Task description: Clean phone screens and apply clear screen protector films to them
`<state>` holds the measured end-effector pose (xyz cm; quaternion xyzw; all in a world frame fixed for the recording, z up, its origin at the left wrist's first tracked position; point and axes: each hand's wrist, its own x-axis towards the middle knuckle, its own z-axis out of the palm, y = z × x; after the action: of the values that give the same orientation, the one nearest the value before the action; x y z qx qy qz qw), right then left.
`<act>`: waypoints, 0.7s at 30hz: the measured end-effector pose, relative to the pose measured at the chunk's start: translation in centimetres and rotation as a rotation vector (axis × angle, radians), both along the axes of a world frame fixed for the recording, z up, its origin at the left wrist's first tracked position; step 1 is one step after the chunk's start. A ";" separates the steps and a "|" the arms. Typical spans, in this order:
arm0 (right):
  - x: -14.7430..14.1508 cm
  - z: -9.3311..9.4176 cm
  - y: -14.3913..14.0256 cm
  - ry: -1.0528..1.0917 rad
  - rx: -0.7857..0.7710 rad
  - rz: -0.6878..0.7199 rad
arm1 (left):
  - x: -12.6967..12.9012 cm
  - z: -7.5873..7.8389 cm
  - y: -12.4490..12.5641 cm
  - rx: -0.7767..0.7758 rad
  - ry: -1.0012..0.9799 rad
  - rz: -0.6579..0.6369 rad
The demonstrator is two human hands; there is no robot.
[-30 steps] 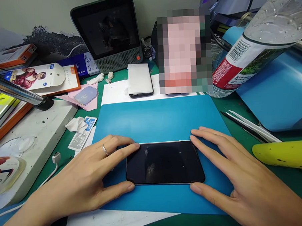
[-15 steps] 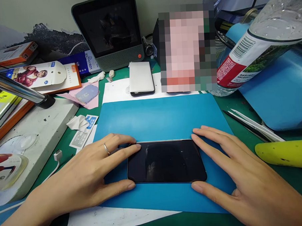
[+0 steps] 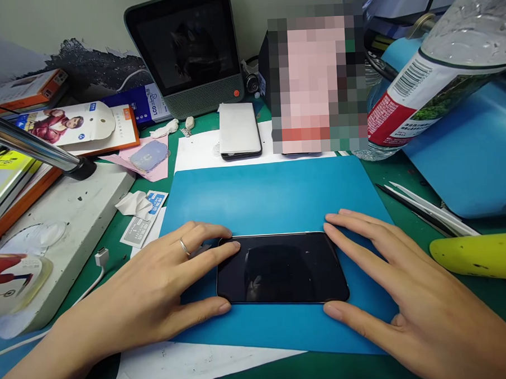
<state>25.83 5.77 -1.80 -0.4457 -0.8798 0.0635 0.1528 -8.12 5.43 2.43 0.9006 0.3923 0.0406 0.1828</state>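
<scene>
A black smartphone (image 3: 281, 268) lies screen-up and sideways on a blue work mat (image 3: 274, 200). My left hand (image 3: 156, 288), with a ring on one finger, frames the phone's left end: a fingertip rests on the top-left corner and the thumb touches the bottom-left corner. At the phone's right end my right hand (image 3: 391, 278) does the same, fingers at the top-right corner and thumb at the bottom-right corner. Both hands steady the phone flat against the mat.
Behind the mat lie a white phone (image 3: 239, 130) on paper and a grey-framed screen device (image 3: 188, 52). A water bottle (image 3: 436, 64) leans at right above another blue mat (image 3: 465, 158). Tweezers (image 3: 425, 210) and a yellow tool (image 3: 478, 256) lie right. Left are a white slab (image 3: 57, 220), packaging, and a cable (image 3: 100, 257).
The view has drifted slightly, so everything sits a little further right and up. Both hands stay on the phone's ends; my left fingertip has crept a bit onto the top-left corner.
</scene>
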 end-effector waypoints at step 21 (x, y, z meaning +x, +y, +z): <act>0.0 0.7 0.6 0.233 -0.116 -0.096 | 0.1 0.2 0.3 -0.004 -0.086 0.015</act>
<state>25.87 6.41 -1.08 -0.4851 -0.8284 0.1583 0.2309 -7.98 5.71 2.67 0.8947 0.3909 0.0797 0.2009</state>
